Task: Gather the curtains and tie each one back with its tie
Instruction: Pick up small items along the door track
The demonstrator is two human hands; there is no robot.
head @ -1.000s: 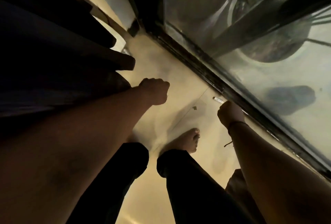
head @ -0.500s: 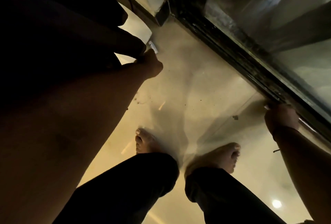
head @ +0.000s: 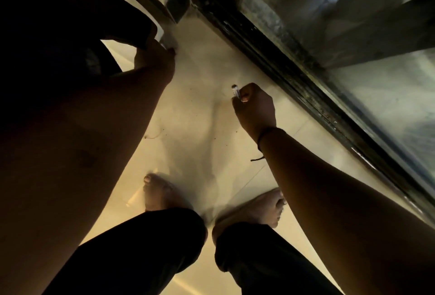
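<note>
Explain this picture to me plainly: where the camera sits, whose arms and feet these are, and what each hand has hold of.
There is no machine here. A person wears a camera on the head, looking down past their own arms to their bare feet on a pale tiled floor. A dark window frame runs along the right. The left hand reaches to the dark curtain and seems to grip its edge, though shadow hides the fingers. The right hand is curled round a small pale clip-like piece; what it is, I cannot tell.
</note>
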